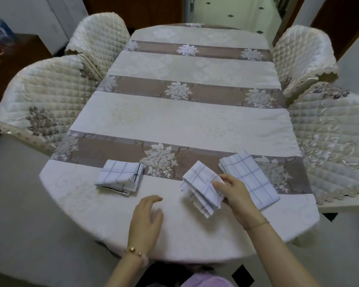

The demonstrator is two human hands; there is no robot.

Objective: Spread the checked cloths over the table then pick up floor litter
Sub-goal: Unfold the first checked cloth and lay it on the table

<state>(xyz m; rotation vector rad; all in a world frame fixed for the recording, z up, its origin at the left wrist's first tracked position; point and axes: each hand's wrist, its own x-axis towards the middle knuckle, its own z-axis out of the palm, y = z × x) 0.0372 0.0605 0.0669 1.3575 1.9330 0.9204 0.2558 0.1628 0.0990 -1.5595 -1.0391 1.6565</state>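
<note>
The right hand (234,193) is pinching a folded white cloth with grey-blue checks (201,187), thumb and fingers curled over its right edge while the stacked layers are fanning out at the near corner. The left hand (146,220) is hovering just left of it, fingers relaxed, holding nothing. A larger flat folded checked cloth (251,179) is lying just right of the gripped one, and a small folded checked cloth with black lines (120,177) is lying well to the left. All three are resting on the near end of the oval table's smooth cream-and-taupe floral tablecloth (184,119). Quilted cream satin chair covers (39,100) with lace trim are flanking both sides, above a grey floor (19,204).
</note>
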